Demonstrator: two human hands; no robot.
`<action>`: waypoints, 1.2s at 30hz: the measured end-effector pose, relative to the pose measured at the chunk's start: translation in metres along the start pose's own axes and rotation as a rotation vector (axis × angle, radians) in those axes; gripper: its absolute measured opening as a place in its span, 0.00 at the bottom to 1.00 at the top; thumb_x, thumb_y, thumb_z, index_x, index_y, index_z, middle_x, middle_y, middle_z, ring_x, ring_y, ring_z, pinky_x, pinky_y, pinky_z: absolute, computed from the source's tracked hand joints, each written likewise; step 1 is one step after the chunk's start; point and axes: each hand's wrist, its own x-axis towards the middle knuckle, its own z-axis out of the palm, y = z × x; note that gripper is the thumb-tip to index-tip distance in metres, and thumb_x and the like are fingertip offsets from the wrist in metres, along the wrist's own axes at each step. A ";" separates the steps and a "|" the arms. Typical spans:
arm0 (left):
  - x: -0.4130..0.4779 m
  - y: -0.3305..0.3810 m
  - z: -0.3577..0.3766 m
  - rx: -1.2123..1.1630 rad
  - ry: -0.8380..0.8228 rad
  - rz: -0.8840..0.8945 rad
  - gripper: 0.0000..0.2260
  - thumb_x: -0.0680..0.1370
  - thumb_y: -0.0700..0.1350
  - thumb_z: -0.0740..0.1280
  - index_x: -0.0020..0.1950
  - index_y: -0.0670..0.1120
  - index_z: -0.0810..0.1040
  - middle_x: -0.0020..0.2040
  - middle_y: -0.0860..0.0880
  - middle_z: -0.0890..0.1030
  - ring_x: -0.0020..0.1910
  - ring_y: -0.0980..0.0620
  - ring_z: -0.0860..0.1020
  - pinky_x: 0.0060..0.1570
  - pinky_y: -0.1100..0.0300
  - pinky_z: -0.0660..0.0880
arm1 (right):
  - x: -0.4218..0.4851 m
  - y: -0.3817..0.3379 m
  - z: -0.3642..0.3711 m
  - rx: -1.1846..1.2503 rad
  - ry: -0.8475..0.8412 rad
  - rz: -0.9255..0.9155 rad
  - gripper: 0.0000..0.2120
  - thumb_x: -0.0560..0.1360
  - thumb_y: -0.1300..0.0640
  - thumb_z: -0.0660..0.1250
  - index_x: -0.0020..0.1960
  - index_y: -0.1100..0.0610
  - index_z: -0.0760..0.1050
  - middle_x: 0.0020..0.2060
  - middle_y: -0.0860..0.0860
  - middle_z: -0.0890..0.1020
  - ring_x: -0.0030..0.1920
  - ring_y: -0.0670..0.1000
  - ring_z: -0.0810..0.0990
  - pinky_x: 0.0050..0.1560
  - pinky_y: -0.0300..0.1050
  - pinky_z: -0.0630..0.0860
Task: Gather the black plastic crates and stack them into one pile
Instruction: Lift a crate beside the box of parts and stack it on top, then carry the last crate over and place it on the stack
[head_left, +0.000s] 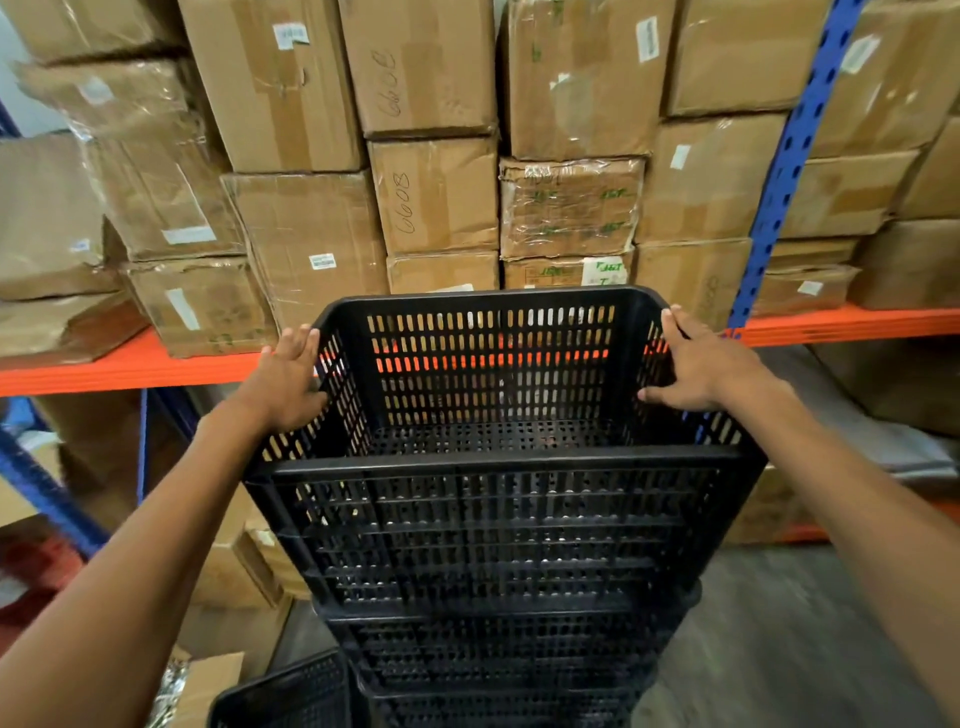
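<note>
A black slotted plastic crate (498, 519) fills the middle of the view, empty inside. It sits over more black crates (498, 670) piled beneath it. My left hand (288, 382) grips the crate's left rim, and my right hand (698, 366) grips its right rim, thumbs inside the walls. Another black crate (291, 696) shows partly at the bottom left, beside the pile.
An orange shelf beam (130, 371) runs across behind the crate, loaded with taped cardboard boxes (311, 244). A blue rack upright (789, 171) stands at the right. More boxes (239, 561) lie on the floor at lower left. Grey floor (769, 639) shows at lower right.
</note>
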 end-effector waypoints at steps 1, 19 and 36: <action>-0.001 0.000 0.000 -0.002 -0.001 0.002 0.39 0.77 0.48 0.64 0.78 0.39 0.42 0.79 0.41 0.43 0.79 0.44 0.42 0.76 0.48 0.43 | -0.001 -0.001 0.000 -0.004 0.007 -0.002 0.55 0.70 0.32 0.66 0.79 0.56 0.36 0.79 0.49 0.40 0.78 0.56 0.53 0.73 0.54 0.62; -0.072 -0.097 -0.096 -0.287 0.158 -0.248 0.18 0.75 0.46 0.67 0.65 0.45 0.78 0.62 0.41 0.81 0.62 0.43 0.77 0.61 0.55 0.70 | -0.061 -0.300 -0.132 0.402 0.276 -0.502 0.27 0.79 0.40 0.54 0.68 0.58 0.73 0.68 0.59 0.74 0.72 0.61 0.67 0.72 0.59 0.64; -0.305 -0.317 0.284 -0.874 -0.270 -1.159 0.17 0.75 0.43 0.66 0.62 0.39 0.79 0.60 0.35 0.80 0.60 0.37 0.77 0.62 0.49 0.74 | -0.133 -0.686 0.151 0.181 -0.489 -0.913 0.15 0.77 0.56 0.62 0.61 0.59 0.76 0.48 0.56 0.78 0.55 0.59 0.79 0.55 0.48 0.77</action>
